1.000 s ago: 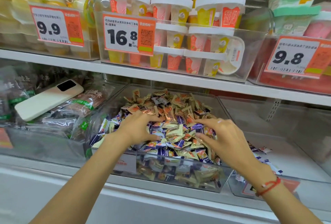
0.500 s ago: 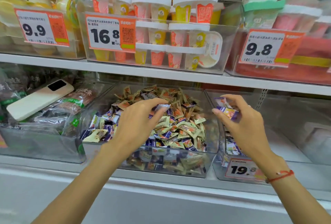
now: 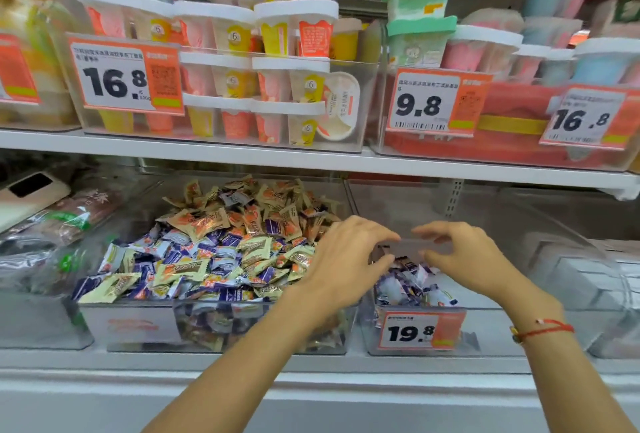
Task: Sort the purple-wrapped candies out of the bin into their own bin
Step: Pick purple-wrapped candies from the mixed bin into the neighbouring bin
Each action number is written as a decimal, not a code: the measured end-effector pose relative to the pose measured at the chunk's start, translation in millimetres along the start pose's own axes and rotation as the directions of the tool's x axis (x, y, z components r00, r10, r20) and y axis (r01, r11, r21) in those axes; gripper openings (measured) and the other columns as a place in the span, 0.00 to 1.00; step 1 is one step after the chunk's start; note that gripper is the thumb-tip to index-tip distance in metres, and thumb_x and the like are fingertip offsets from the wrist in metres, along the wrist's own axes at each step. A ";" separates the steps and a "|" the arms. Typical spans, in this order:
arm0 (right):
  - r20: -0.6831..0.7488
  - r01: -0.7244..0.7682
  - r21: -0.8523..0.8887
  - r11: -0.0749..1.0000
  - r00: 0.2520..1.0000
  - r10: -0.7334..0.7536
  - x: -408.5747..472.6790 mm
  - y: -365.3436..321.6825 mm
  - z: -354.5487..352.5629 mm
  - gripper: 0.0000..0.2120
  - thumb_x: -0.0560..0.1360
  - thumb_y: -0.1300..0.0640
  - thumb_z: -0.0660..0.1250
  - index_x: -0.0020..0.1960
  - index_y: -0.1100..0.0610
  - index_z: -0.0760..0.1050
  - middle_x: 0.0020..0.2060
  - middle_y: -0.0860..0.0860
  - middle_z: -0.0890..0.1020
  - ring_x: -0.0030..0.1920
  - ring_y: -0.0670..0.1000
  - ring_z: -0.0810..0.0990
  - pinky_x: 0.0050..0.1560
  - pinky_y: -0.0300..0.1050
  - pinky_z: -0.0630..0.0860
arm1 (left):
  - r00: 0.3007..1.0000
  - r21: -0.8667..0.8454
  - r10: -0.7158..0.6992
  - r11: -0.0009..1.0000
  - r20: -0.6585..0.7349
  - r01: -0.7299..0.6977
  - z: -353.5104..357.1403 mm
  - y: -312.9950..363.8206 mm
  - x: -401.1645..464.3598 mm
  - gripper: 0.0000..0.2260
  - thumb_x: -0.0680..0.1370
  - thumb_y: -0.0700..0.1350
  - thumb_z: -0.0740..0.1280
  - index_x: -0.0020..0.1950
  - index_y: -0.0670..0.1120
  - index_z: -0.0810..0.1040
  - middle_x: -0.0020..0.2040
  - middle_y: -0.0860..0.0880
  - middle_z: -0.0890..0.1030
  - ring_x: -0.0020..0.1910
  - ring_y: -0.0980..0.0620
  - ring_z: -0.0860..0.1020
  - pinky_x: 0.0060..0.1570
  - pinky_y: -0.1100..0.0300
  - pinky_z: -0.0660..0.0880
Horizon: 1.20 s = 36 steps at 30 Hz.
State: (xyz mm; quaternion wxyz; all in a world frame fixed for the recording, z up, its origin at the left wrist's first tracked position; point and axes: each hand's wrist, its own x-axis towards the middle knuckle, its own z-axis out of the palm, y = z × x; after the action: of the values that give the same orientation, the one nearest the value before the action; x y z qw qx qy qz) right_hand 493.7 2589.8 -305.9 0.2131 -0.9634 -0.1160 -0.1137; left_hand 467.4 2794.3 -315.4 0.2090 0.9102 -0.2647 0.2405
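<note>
1. We see our left hand [image 3: 341,259] and right hand [image 3: 464,256] close together over the right bin [image 3: 491,332], fingers loosely curved and holding nothing.
2. Beneath them lie purple-wrapped candies [image 3: 408,280], piled at that bin's near left end behind the 19.8 price tag [image 3: 419,331].
3. To the left, the mixed bin [image 3: 138,325] is heaped with purple, cream and orange wrappers.
4. A red string bracelet [image 3: 543,330] circles our right wrist.
</note>
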 end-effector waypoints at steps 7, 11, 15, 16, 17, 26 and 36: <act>-0.174 0.221 0.225 0.949 0.967 -0.185 -2.4 -52.3 5.0 0.08 0.75 0.56 0.69 0.50 0.43 0.82 0.41 0.38 0.83 0.45 0.40 0.81 0.51 0.45 0.79 | 0.977 0.140 -0.189 0.969 -0.098 0.202 -57.6 -56.3 -64.5 0.11 0.80 0.53 0.61 0.61 0.57 0.77 0.58 0.62 0.77 0.60 0.63 0.70 0.57 0.65 0.65; -0.124 0.358 0.210 0.910 0.933 -0.339 -3.4 -100.7 27.5 0.08 0.77 0.55 0.67 0.53 0.45 0.81 0.42 0.37 0.82 0.44 0.39 0.79 0.46 0.39 0.77 | 0.898 0.175 -0.432 0.881 -0.080 0.439 -82.8 -107.1 -98.0 0.12 0.79 0.53 0.63 0.62 0.57 0.77 0.62 0.59 0.76 0.65 0.58 0.70 0.59 0.59 0.70; -0.011 0.415 0.050 0.909 0.910 -0.415 19.3 -142.6 63.2 0.16 0.80 0.58 0.60 0.65 0.48 0.76 0.57 0.43 0.80 0.55 0.45 0.78 0.53 0.43 0.76 | 0.843 0.241 -0.537 0.818 -0.004 0.522 -90.3 -133.5 -108.9 0.13 0.79 0.49 0.64 0.63 0.57 0.76 0.64 0.56 0.76 0.63 0.54 0.73 0.55 0.55 0.74; 0.012 0.415 -0.001 0.910 0.910 -0.415 28.8 -149.5 72.3 0.18 0.80 0.61 0.59 0.68 0.49 0.73 0.61 0.47 0.79 0.59 0.48 0.78 0.54 0.46 0.77 | 0.843 0.254 -0.538 0.818 0.016 0.517 -90.1 -137.3 -108.9 0.13 0.79 0.49 0.63 0.64 0.57 0.75 0.65 0.56 0.75 0.63 0.54 0.73 0.56 0.55 0.74; 0.050 0.408 -0.061 0.911 0.913 -0.405 38.8 -154.7 81.6 0.21 0.79 0.63 0.58 0.70 0.50 0.70 0.62 0.50 0.78 0.60 0.52 0.77 0.55 0.49 0.77 | 0.847 0.266 -0.531 0.822 0.035 0.504 -89.6 -140.8 -108.4 0.14 0.79 0.49 0.63 0.65 0.57 0.75 0.66 0.55 0.74 0.64 0.53 0.73 0.57 0.55 0.73; 0.121 0.318 -0.266 0.910 0.947 -0.296 66.7 -172.3 97.4 0.14 0.81 0.50 0.59 0.61 0.56 0.73 0.49 0.54 0.79 0.53 0.59 0.79 0.45 0.50 0.75 | 0.835 0.297 -0.472 0.871 0.281 0.392 -86.4 -159.2 -91.2 0.19 0.82 0.47 0.55 0.73 0.54 0.66 0.73 0.55 0.65 0.71 0.50 0.58 0.68 0.50 0.60; 0.176 0.642 -0.115 0.758 0.765 -0.620 26.1 -173.6 86.8 0.18 0.76 0.43 0.65 0.66 0.40 0.73 0.58 0.38 0.79 0.57 0.44 0.73 0.49 0.44 0.75 | 0.849 0.391 -0.457 0.856 0.265 0.339 -85.2 -156.5 -85.3 0.25 0.77 0.62 0.62 0.72 0.53 0.69 0.64 0.49 0.73 0.65 0.47 0.65 0.61 0.51 0.64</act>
State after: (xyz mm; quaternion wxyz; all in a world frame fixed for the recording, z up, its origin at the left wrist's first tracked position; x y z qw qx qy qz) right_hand 485.9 2785.5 -308.9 0.0723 -0.8874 -0.4373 -0.1267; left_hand 467.2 2991.0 -333.9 0.0493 0.9950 -0.0562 0.0669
